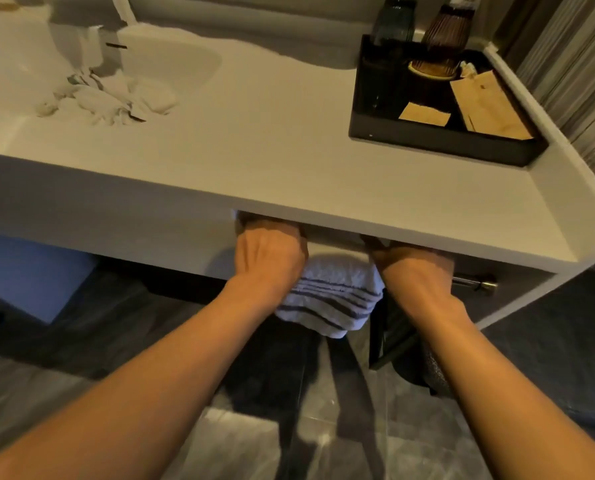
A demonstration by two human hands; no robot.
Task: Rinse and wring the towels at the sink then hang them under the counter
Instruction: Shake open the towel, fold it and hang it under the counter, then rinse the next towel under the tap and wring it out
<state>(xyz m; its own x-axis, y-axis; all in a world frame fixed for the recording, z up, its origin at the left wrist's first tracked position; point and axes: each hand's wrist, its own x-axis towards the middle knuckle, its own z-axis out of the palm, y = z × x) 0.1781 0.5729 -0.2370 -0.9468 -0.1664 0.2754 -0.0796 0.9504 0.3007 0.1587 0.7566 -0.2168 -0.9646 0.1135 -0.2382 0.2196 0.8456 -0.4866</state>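
Both hands reach under the front lip of the pale, smooth stone-look bench (289, 157), where a white terry towel with dark grey stripes (330, 296) hangs folded over what is probably a rail, its striped end drooping toward the dark tiled floor (358, 445). The left hand (270, 252) sits at the towel's left edge with its knuckles up and fingers bent away under the bench; it looks to be gripping the cloth or the rail behind it, though the fingertips are hidden. The right hand (415, 271) is at the towel's right edge in the same posture, fingers also out of sight, so I cannot tell what it is clamped on. Holding both edges like this would let the person spread the towel flat along the rail so it dries evenly. A metal bar end (476, 284) pokes out just to the right of the right wrist, which suggests the rail runs there.

More crumpled white towels (109, 98) lie heaped in the white moulded sink (192, 67) at the far left, so rinsing and wringing likely remain for those. A black tray of cups and paper packets (445, 140) stands on the bench's right end
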